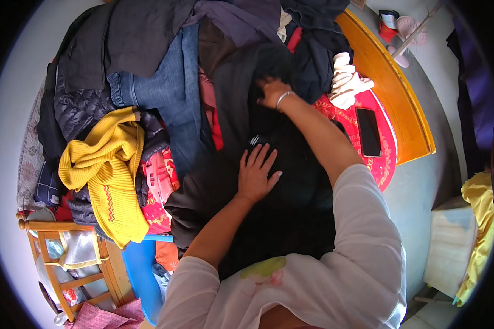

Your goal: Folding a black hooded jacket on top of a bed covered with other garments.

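Observation:
A large black garment (296,181) with a small white mark is spread before me on the bed. My left hand (256,174) lies flat on it, fingers spread, just below the white mark. Farther off and to the right, my right hand (274,93), with a bracelet at the wrist, rests on the dark cloth. Its fingers look apart, though their tips partly blend into the fabric, and I see nothing gripped. Blue jeans (175,98) lie left of the black garment, beside a crumpled yellow ribbed sweater (107,170).
Heaped dark clothes (137,38) cover the far side. At the right, a black phone (369,131) and a cream cloth (346,82) lie on red bedding (387,137) near a wooden bed edge (400,98). A wooden chair (79,282) and blue container (141,274) stand lower left.

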`<state>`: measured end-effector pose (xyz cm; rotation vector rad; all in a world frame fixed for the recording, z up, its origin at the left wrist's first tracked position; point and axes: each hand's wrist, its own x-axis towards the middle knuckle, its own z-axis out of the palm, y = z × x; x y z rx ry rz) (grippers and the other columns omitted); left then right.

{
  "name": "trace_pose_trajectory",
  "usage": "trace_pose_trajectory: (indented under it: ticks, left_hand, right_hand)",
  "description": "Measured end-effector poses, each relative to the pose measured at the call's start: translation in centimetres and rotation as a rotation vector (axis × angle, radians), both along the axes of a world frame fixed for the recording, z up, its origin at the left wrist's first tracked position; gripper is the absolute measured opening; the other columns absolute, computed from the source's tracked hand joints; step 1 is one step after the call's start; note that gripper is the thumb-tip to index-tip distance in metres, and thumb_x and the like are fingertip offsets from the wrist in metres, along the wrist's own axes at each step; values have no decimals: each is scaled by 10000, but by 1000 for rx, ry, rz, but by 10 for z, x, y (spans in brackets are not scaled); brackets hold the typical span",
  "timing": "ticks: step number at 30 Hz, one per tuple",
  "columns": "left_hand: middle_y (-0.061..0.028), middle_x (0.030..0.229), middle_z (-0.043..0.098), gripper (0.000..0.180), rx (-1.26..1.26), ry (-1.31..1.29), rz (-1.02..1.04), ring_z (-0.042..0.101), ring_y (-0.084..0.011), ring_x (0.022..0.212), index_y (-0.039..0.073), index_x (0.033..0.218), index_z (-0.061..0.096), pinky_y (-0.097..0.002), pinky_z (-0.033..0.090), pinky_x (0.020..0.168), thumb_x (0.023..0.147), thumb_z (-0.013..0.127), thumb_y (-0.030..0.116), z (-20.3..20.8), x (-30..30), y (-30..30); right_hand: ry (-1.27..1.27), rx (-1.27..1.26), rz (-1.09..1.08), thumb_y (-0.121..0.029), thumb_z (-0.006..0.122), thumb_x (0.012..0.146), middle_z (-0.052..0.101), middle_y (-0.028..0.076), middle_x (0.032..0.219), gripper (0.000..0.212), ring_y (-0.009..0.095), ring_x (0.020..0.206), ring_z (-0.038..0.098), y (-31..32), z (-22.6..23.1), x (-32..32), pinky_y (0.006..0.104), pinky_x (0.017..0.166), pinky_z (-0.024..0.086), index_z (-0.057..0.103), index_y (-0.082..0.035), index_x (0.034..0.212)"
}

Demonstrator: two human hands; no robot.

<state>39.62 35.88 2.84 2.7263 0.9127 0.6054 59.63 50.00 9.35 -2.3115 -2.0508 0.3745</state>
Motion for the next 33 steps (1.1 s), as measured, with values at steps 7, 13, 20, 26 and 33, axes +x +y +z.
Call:
trace_pose_trajectory:
  ticks: [7,13,20,26,33]
  left_hand:
    - [-99,1371,387,568,5,-24,13,318,-280,1286,133,1304,447,-502,218,1044,807,571,377,2,-1,0]
    - [-98,1369,388,571,25,-37,16,320,-277,1285,137,1305,445,-502,211,1048,806,570,384,0,0,-1]
    - [-102,1363,395,562,17,-29,8,329,-278,1277,136,1302,451,-502,212,1047,810,561,385,4,-1,0]
    - [-105,1360,397,560,8,-37,9,330,-277,1276,131,1300,453,-500,211,1047,809,567,376,3,-1,-2]
    - [-103,1361,397,555,-13,-20,5,323,-273,1281,129,1294,457,-496,204,1051,810,571,374,3,-3,-2]
  right_hand:
    - [-181,218,-37,-311,590,776,602,133,1105,404,282,1126,506,25,60,29,421,906,410,619,-45,1079]
    - [115,541,-148,-253,630,754,640,99,1017,261,315,932,606,12,64,46,416,786,485,648,-120,978]
    - [100,451,-300,-268,684,736,586,92,1059,471,318,987,574,35,59,60,416,799,472,546,-163,1174]
    - [58,1008,111,-237,624,788,584,81,1072,370,304,998,564,26,69,28,394,795,479,568,-208,1153]
    - [273,669,232,-319,642,779,537,102,1210,513,311,1112,511,7,35,14,416,921,420,495,-176,1250]
